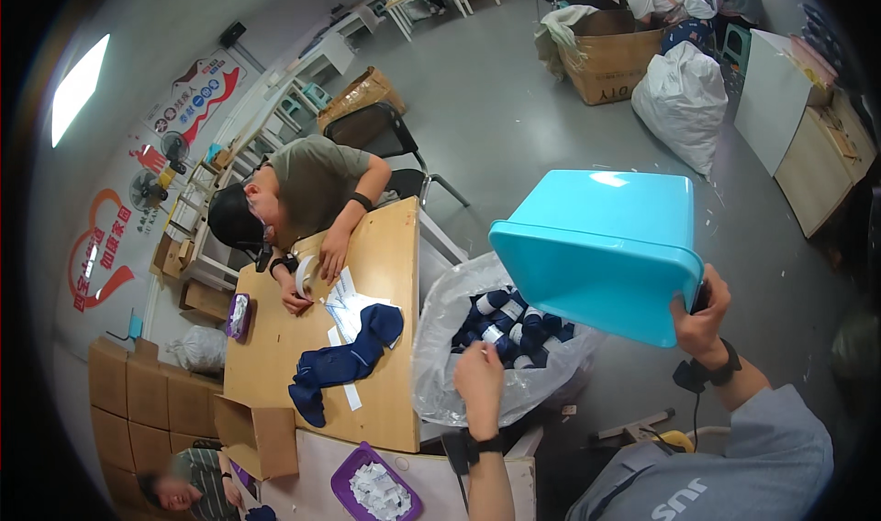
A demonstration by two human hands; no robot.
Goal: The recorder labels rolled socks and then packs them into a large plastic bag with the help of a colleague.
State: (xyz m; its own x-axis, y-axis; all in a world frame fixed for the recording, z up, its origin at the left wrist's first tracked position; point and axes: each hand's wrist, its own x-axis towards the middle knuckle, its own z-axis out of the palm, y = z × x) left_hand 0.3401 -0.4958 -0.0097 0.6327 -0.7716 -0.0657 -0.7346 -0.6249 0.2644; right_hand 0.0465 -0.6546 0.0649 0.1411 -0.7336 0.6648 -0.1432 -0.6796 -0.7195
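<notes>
A light-blue plastic bin (606, 211) hangs tipped on its side, its mouth facing down toward me. My right hand (702, 319) grips its rim at the lower right corner. Below and left of the bin stands a clear plastic bag (440, 356), open at the top, holding several navy rolled bundles (528, 335) with white bands. Over the bag's near edge is my left hand (479, 383), fingers curled together beside the bundles; whatever they may hold is too small to make out. Both wrists wear black bands.
Left of the bag, a wooden table (266, 360) bears navy cloth (344, 365) and white papers; a person in a cap leans over it. Nearer are a purple tray (341, 484) of paper slips, a cardboard box (266, 438) and another person. A white sack (681, 99) stands far right.
</notes>
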